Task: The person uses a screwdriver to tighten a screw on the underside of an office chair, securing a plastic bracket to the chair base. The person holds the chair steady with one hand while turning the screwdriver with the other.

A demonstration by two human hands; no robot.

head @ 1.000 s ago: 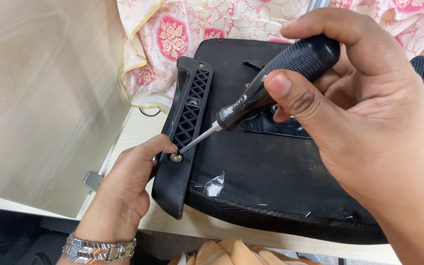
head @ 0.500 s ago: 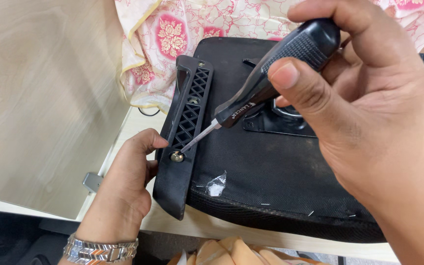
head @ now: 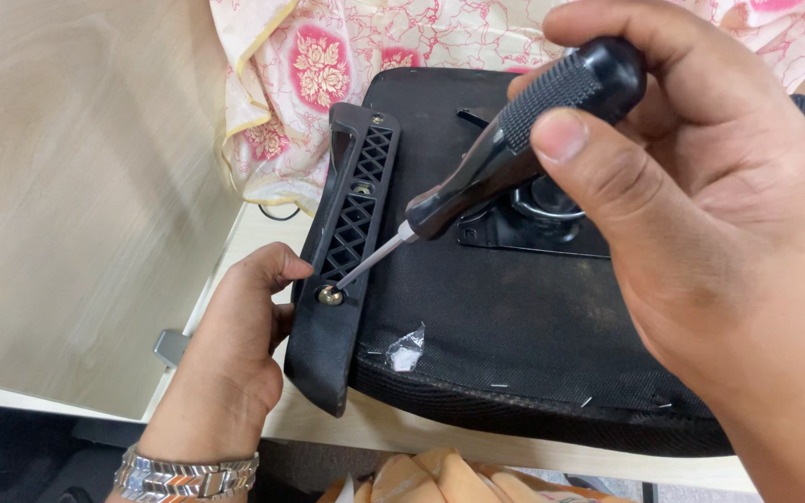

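Observation:
An upturned black chair seat [head: 514, 345] lies on a light wooden table. A black latticed armrest bracket [head: 351, 242] rests along its left edge. My left hand [head: 235, 349] grips the bracket's lower left side, thumb near a silver screw [head: 330, 296]. My right hand [head: 691, 214] holds a black-handled screwdriver [head: 505, 154], its metal tip set on that screw. A metal watch sits on my left wrist.
A pink floral cloth [head: 347, 74] lies at the back over the table [head: 76, 186]. A black metal plate [head: 533, 224] sits mid-seat. A torn bit of clear plastic [head: 405, 349] sticks to the fabric. Orange cloth [head: 440, 475] shows below the table edge.
The view has drifted slightly; my right hand has risen and tilted the screwdriver handle higher while its tip stays on the screw. My left hand keeps its grip on the bracket.

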